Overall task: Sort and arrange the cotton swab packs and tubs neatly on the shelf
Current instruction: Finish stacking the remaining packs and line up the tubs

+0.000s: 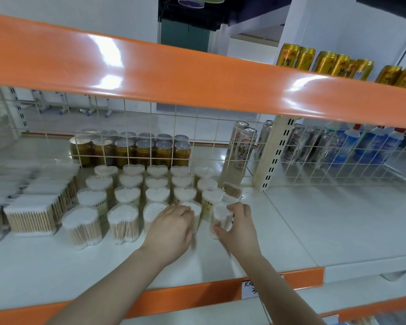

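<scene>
My right hand (238, 225) curls thumb and fingers round an upright tub (220, 219) at the right end of the near row on the white shelf (314, 226), swabs standing vertical. My left hand (171, 228) lies over the neighbouring tub (193, 213), fingers together; whether they grip, I cannot tell. One tub (231, 191) behind tilts.
</scene>
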The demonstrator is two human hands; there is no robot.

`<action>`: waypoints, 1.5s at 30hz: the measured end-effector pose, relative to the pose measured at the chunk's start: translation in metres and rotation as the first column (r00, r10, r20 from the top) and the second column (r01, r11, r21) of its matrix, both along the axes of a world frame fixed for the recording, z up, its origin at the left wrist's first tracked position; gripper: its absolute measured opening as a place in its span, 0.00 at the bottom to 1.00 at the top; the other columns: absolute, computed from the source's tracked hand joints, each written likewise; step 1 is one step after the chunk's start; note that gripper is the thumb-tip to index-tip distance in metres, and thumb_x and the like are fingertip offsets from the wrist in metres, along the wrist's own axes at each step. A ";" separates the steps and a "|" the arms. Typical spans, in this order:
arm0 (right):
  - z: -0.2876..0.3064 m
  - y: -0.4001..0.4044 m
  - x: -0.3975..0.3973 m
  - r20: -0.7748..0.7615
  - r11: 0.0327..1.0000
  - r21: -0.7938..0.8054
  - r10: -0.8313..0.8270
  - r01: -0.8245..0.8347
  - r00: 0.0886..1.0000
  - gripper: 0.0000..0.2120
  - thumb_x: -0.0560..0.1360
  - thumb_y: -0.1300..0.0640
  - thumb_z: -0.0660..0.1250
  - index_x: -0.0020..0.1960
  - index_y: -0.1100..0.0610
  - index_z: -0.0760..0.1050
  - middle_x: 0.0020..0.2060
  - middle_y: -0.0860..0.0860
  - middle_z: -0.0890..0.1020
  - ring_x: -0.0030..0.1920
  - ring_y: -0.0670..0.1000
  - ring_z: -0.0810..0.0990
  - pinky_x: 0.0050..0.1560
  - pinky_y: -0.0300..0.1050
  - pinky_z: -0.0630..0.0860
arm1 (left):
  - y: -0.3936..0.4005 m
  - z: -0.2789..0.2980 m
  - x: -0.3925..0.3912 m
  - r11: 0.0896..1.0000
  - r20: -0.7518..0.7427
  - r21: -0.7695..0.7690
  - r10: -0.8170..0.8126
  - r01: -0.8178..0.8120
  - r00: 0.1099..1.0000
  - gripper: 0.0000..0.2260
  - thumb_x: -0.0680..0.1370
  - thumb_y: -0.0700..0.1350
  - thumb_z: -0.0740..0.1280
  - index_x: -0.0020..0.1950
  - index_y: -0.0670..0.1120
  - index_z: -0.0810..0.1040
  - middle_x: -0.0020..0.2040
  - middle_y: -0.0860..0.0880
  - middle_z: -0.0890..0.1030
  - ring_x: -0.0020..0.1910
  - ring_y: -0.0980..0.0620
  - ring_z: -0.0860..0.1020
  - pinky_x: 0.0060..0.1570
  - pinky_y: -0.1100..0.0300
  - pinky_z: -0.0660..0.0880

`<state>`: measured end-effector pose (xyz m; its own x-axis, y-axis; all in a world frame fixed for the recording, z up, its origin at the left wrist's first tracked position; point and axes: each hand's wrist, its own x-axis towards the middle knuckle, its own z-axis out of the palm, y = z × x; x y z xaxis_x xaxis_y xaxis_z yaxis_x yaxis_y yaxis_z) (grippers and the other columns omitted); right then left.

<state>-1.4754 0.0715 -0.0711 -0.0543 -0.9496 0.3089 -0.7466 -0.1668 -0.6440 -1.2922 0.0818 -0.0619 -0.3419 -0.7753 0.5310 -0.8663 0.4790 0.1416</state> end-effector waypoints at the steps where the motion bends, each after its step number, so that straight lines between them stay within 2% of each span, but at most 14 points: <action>1: 0.000 -0.001 0.000 0.004 1.000 0.000 0.000 0.000 1.000 0.25 0.68 0.57 0.73 0.61 0.57 0.66 0.58 0.51 0.68 0.54 0.52 0.73 0.46 0.36 0.67 | -0.001 0.000 0.000 1.000 -0.010 0.008 0.003 -0.003 1.000 0.11 0.57 0.39 0.76 0.37 0.46 0.82 0.37 0.52 0.81 0.36 0.53 0.80 0.38 0.65 0.76; 6: -0.001 0.001 -0.003 0.028 1.000 -0.001 0.026 -0.026 0.999 0.26 0.68 0.59 0.73 0.62 0.56 0.66 0.58 0.50 0.67 0.55 0.51 0.72 0.48 0.36 0.68 | -0.005 0.004 -0.003 1.000 -0.021 0.019 0.024 -0.024 0.999 0.04 0.62 0.42 0.67 0.35 0.47 0.81 0.34 0.52 0.79 0.31 0.52 0.77 0.32 0.65 0.73; 9: 0.002 0.003 -0.011 0.025 0.996 0.002 0.085 -0.085 0.996 0.29 0.69 0.59 0.72 0.66 0.54 0.64 0.54 0.44 0.65 0.57 0.49 0.71 0.50 0.37 0.69 | -0.006 0.008 -0.005 0.999 0.001 0.013 0.033 -0.033 0.999 0.07 0.63 0.44 0.63 0.34 0.48 0.81 0.33 0.53 0.79 0.30 0.53 0.77 0.32 0.64 0.73; 12: 0.006 0.001 -0.030 -0.006 0.997 0.015 0.077 -0.077 0.997 0.33 0.69 0.61 0.71 0.70 0.53 0.60 0.59 0.47 0.65 0.58 0.48 0.71 0.54 0.37 0.69 | -0.006 0.011 -0.007 0.999 -0.017 -0.009 0.038 -0.038 0.999 0.13 0.66 0.46 0.57 0.39 0.49 0.82 0.36 0.53 0.80 0.33 0.53 0.78 0.35 0.63 0.75; 14: 0.008 -0.003 -0.043 -0.030 0.999 0.030 0.038 -0.037 0.999 0.33 0.70 0.63 0.70 0.71 0.53 0.60 0.62 0.49 0.65 0.58 0.50 0.71 0.54 0.37 0.69 | -0.007 0.012 -0.011 0.999 -0.042 -0.020 0.039 -0.040 0.998 0.13 0.66 0.45 0.60 0.43 0.48 0.82 0.39 0.53 0.81 0.35 0.52 0.79 0.36 0.61 0.76; 16: 0.010 -0.010 -0.055 -0.041 1.000 0.030 -0.002 0.004 0.999 0.31 0.71 0.64 0.68 0.70 0.53 0.61 0.63 0.53 0.66 0.57 0.51 0.71 0.51 0.38 0.69 | -0.008 0.014 -0.017 0.999 -0.053 -0.006 0.031 -0.031 0.998 0.14 0.67 0.46 0.58 0.44 0.48 0.82 0.40 0.53 0.81 0.36 0.52 0.79 0.37 0.61 0.76; 19: 0.009 -0.022 -0.067 -0.061 0.998 0.052 -0.034 0.037 0.998 0.28 0.71 0.64 0.67 0.69 0.56 0.63 0.62 0.55 0.67 0.56 0.51 0.71 0.50 0.38 0.68 | -0.011 0.017 -0.026 0.999 -0.040 0.017 0.033 -0.032 0.999 0.17 0.67 0.48 0.55 0.44 0.49 0.82 0.40 0.53 0.80 0.37 0.53 0.79 0.38 0.61 0.76; 24: 0.005 -0.045 -0.075 -0.100 0.996 0.086 -0.031 0.039 0.995 0.28 0.72 0.63 0.66 0.70 0.57 0.63 0.64 0.55 0.68 0.61 0.53 0.71 0.52 0.38 0.67 | -0.018 0.022 -0.037 0.999 -0.017 0.027 0.035 -0.034 0.999 0.16 0.68 0.49 0.55 0.41 0.50 0.81 0.38 0.54 0.80 0.36 0.53 0.79 0.37 0.61 0.75; 30: 0.000 -0.077 -0.073 -0.134 0.990 0.140 -0.015 0.034 0.991 0.27 0.73 0.59 0.67 0.69 0.56 0.64 0.65 0.54 0.69 0.63 0.54 0.70 0.55 0.41 0.67 | -0.029 0.023 -0.044 0.999 -0.005 0.020 0.033 -0.032 0.999 0.15 0.69 0.50 0.55 0.40 0.52 0.82 0.38 0.56 0.81 0.37 0.55 0.79 0.39 0.66 0.74; 37: -0.003 -0.112 -0.073 -0.176 0.972 0.235 0.029 0.013 0.984 0.29 0.70 0.55 0.69 0.69 0.55 0.65 0.66 0.53 0.69 0.67 0.55 0.67 0.64 0.47 0.65 | -0.041 0.020 -0.049 0.999 0.044 0.037 0.012 -0.014 0.999 0.17 0.69 0.50 0.55 0.44 0.51 0.84 0.44 0.55 0.83 0.43 0.54 0.82 0.43 0.60 0.78; 41: -0.003 -0.127 -0.075 -0.244 0.960 0.281 0.087 -0.015 0.966 0.28 0.69 0.51 0.71 0.66 0.57 0.67 0.63 0.54 0.71 0.66 0.55 0.67 0.66 0.48 0.64 | -0.046 0.016 -0.051 0.998 0.037 0.059 0.005 -0.007 0.999 0.18 0.70 0.49 0.56 0.47 0.50 0.84 0.47 0.54 0.83 0.46 0.53 0.82 0.47 0.57 0.77; 45: -0.004 -0.133 -0.079 -0.271 0.946 0.324 0.114 -0.021 0.956 0.33 0.69 0.48 0.71 0.70 0.57 0.63 0.67 0.54 0.68 0.69 0.55 0.64 0.69 0.48 0.62 | -0.050 0.015 -0.052 0.997 0.037 0.080 -0.013 0.010 0.999 0.17 0.69 0.49 0.56 0.47 0.52 0.83 0.47 0.55 0.83 0.47 0.55 0.81 0.47 0.58 0.77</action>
<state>-1.5544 -0.0619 -0.0748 0.0585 -0.9982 -0.0132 -0.8991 -0.0469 -0.4353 -1.3438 0.0317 -0.0471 -0.3694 -0.8107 0.4543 -0.8664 0.4772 0.1472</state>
